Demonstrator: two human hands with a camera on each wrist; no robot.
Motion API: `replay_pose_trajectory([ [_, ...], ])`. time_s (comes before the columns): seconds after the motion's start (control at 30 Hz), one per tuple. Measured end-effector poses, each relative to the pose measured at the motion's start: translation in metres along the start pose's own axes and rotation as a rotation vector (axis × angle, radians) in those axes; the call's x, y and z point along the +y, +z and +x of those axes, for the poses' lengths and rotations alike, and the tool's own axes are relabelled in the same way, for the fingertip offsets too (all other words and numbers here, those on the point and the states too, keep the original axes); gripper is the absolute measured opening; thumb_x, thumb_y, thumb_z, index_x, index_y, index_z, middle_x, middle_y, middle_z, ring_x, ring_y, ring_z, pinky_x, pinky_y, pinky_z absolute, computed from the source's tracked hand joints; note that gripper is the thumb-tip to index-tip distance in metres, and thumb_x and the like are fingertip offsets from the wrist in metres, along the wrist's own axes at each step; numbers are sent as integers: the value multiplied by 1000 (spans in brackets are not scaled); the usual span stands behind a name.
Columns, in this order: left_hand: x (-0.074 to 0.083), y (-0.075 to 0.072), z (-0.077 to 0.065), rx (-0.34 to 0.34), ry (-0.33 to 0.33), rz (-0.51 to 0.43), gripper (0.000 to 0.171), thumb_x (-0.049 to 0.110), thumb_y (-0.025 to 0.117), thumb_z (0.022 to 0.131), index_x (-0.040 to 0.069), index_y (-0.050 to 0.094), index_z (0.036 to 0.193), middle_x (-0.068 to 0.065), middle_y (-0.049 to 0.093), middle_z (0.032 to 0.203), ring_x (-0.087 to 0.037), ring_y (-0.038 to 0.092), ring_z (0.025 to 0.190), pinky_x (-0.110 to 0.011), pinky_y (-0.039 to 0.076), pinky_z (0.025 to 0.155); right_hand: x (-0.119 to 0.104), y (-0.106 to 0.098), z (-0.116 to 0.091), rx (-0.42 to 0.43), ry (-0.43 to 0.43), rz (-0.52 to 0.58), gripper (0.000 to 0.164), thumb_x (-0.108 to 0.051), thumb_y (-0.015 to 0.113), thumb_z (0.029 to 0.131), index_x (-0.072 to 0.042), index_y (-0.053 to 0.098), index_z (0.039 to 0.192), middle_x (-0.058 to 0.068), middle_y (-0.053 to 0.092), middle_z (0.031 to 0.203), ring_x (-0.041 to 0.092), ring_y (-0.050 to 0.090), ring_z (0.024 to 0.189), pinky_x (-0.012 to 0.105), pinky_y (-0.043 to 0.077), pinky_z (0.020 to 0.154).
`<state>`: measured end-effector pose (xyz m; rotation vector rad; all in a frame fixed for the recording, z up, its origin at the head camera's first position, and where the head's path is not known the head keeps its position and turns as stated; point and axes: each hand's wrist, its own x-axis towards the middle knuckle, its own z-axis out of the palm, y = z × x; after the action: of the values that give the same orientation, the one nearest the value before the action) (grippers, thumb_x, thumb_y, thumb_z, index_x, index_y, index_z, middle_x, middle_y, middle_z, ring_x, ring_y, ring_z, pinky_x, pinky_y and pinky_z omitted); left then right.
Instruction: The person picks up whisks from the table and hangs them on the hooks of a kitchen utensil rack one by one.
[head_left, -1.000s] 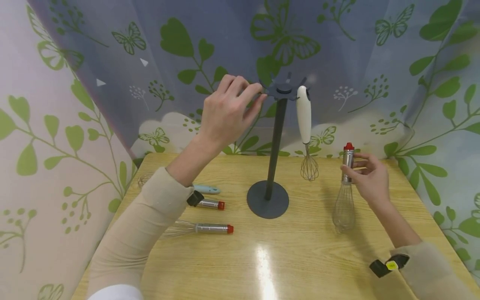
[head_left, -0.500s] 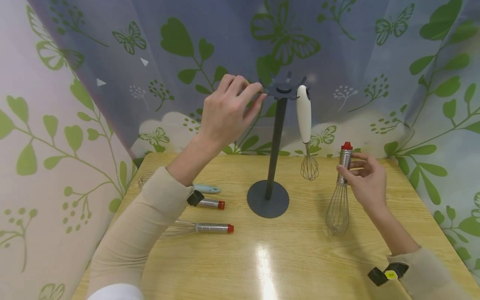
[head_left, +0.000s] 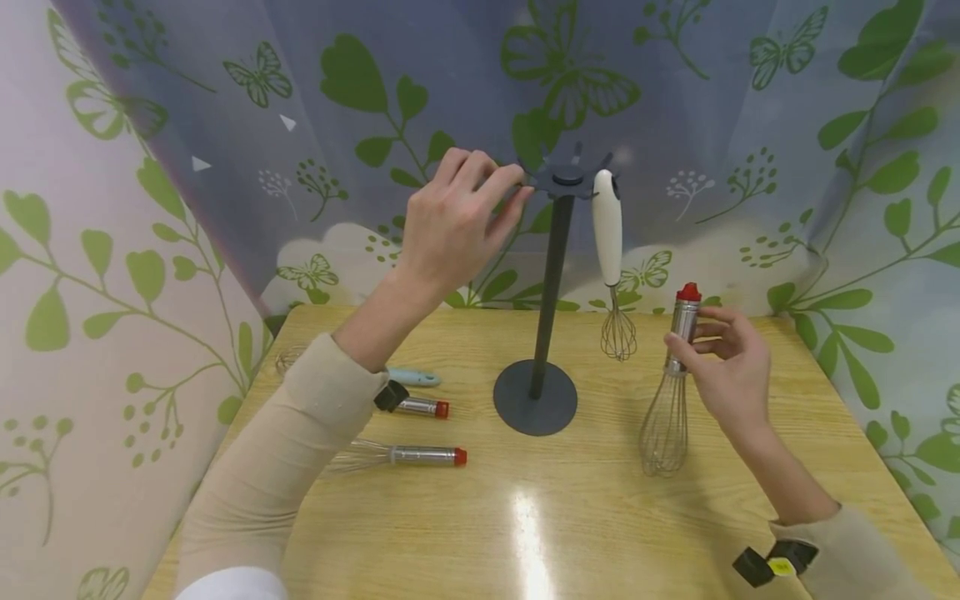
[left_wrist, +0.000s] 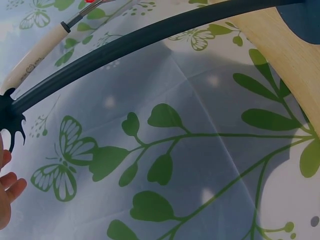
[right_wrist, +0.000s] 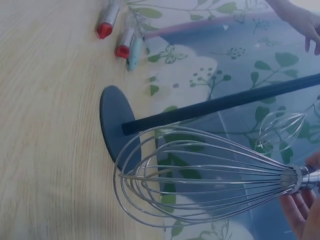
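My left hand (head_left: 453, 221) pinches the rim of a dark utensil stand (head_left: 551, 283) at its hooked top, between thumb and fingers. From one of its hooks on the right hangs a white-handled whisk (head_left: 609, 233). To the right of the stand, my right hand (head_left: 733, 367) holds a whisk (head_left: 684, 325) by its steel handle, red cap up and wires down, slightly tilted. In the right wrist view the wire loops of this whisk (right_wrist: 290, 181) fill the foreground. At the left wrist view's edge a few left fingertips (left_wrist: 16, 189) show near the hooks of the stand (left_wrist: 125, 52).
On the wooden table (head_left: 600, 517) at left lie a steel whisk (head_left: 427, 456) with a red end, another red-ended handle (head_left: 423, 407), and a light blue handle (head_left: 414, 378), partly hidden by my left arm. A patterned curtain (head_left: 465, 83) stands behind.
My right hand has moved slightly left with the whisk, which now tilts a little more, its wires swung toward the stand. The left hand stays at the stand's top.
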<state>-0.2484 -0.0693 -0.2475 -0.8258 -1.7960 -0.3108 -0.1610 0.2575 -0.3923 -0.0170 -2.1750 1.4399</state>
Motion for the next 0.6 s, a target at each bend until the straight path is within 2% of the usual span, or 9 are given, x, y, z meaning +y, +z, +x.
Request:
replay_pose_trajectory([
  [0.37, 0, 0, 0, 8, 2, -2, 26, 30, 59, 109, 11, 76, 102, -9, 68, 89, -30, 64, 92, -37, 55, 53, -17, 4, -6, 11, -56, 44, 38, 4, 81, 87, -3, 68, 122, -19, 69, 91, -1, 68, 75, 12, 57, 65],
  [0.6, 0, 0, 1, 4, 5, 2, 27, 31, 59, 109, 11, 77, 103, -9, 68, 90, -30, 64, 92, -37, 54, 53, -31, 6, -11, -5, -57, 73, 39, 5, 81, 87, -4, 67, 123, -18, 70, 93, -1, 69, 76, 13, 57, 61],
])
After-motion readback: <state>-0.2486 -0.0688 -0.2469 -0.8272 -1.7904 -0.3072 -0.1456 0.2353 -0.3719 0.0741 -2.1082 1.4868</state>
